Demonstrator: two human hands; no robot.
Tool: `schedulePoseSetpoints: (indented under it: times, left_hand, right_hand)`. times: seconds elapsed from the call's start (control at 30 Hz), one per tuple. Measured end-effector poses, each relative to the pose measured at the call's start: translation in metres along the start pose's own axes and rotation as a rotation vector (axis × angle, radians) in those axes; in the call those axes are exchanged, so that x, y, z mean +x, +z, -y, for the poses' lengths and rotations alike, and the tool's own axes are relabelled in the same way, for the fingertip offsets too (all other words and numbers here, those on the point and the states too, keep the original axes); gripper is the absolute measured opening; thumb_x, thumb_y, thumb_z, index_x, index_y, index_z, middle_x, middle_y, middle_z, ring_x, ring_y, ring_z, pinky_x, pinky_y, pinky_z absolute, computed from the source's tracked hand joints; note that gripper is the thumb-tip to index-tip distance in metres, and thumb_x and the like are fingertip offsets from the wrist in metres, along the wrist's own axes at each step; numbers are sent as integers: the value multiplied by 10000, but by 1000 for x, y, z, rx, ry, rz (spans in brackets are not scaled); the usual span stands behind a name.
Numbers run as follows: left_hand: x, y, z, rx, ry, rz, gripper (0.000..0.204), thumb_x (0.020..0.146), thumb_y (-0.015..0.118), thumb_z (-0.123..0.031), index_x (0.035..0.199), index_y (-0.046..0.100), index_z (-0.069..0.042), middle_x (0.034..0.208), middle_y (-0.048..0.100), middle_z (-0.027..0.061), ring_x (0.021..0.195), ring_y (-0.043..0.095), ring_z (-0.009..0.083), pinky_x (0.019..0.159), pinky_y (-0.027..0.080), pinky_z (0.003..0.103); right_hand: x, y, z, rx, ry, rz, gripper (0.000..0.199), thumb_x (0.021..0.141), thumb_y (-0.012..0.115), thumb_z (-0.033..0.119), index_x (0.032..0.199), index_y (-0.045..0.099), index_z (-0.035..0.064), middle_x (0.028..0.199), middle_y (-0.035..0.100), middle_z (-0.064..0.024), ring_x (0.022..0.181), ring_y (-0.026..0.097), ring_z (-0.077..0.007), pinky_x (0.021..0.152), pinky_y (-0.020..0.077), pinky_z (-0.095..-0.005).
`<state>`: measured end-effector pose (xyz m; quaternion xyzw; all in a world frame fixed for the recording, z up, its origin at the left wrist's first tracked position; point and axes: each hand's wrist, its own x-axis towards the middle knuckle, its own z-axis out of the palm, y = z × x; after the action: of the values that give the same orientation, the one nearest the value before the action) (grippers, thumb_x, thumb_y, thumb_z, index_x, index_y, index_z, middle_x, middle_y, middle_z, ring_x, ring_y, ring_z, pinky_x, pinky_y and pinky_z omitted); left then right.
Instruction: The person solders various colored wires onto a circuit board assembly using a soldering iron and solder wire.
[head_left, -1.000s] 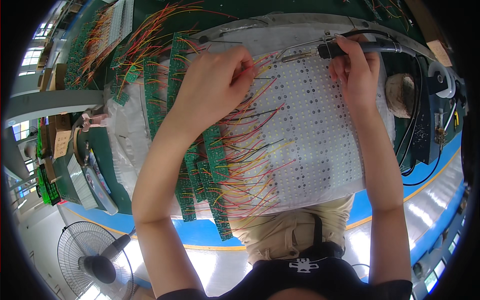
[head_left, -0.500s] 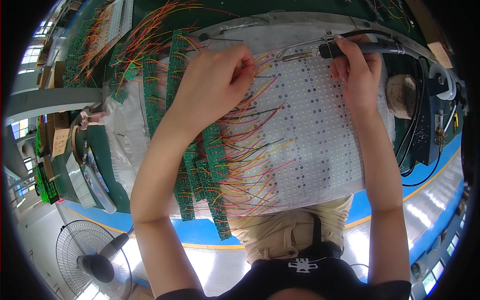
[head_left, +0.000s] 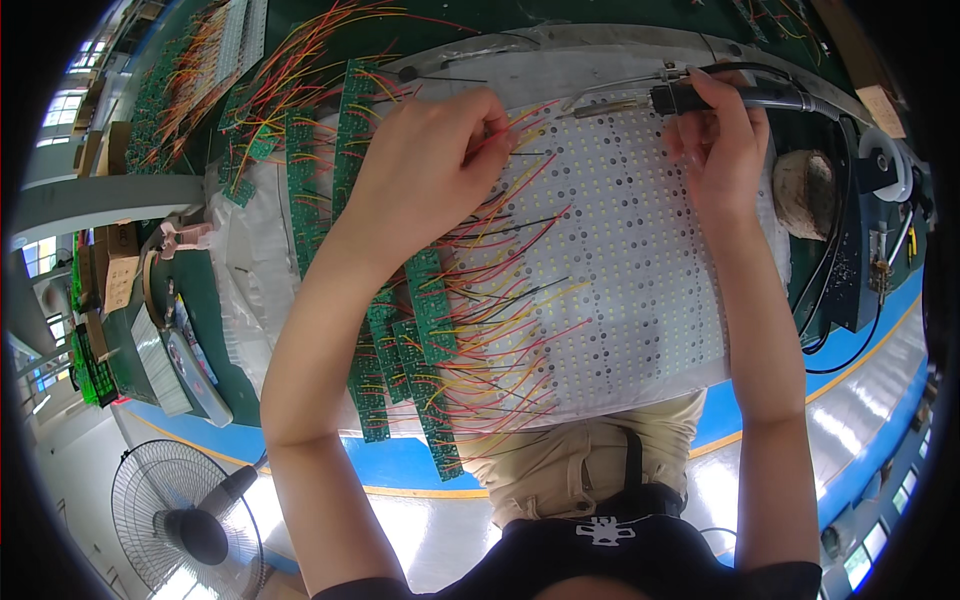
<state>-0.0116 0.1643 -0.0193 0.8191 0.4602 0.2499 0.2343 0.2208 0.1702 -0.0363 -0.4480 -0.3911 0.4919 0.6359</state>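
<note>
My left hand [head_left: 435,165] is closed in a pinch over the upper part of a pale panel [head_left: 650,290] dotted with rows of small yellowish and dark spots. Red wires [head_left: 530,115] come out at its fingertips. In my right hand [head_left: 728,160] is a black-handled soldering iron [head_left: 685,98], its thin metal tip pointing left, just right of those wire ends. A slim metal tube [head_left: 615,85] runs along the iron. Long green circuit boards [head_left: 430,305] lie under and beside my left forearm, their red, yellow and black wires fanned out to the right across the panel.
More wired green boards [head_left: 175,100] are heaped at the far left. On the right stand a round stone-like block [head_left: 803,192], a white spool [head_left: 885,165] and a dark box with cables [head_left: 855,260]. A fan [head_left: 190,530] stands at the lower left.
My right hand and the soldering iron have shifted slightly right, drawing the tip a little away from my left fingers. My left hand stays in place.
</note>
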Motion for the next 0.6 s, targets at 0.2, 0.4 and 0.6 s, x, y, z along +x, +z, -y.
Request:
schedulePoseSetpoints:
  times: [0.2,0.4,0.6]
  left_hand:
    - [0,0,0,1,0,-3,122,804,594,-72,773,508,9,519,468,79,435,388,138,429,300,273]
    - [2,-5,-8,20,-56,10,95,753,613,-113,750,555,-38,554,568,78,487,561,243,484,416,342]
    - [6,-6,-1,-50,146,-159,118,742,661,-35,793,554,-28,567,462,4,517,424,84,470,326,224]
  right_hand:
    - [1,-1,1,56,-8,8,159,792,586,134,713,501,27,476,367,8,372,299,-74,410,316,-274]
    - [2,-1,2,76,2,7,148,788,591,117,714,500,27,489,385,1,372,312,-78,403,314,-275]
    - [3,-1,1,82,20,-6,159,787,590,119,694,496,30,475,380,-2,366,316,-84,395,310,-277]
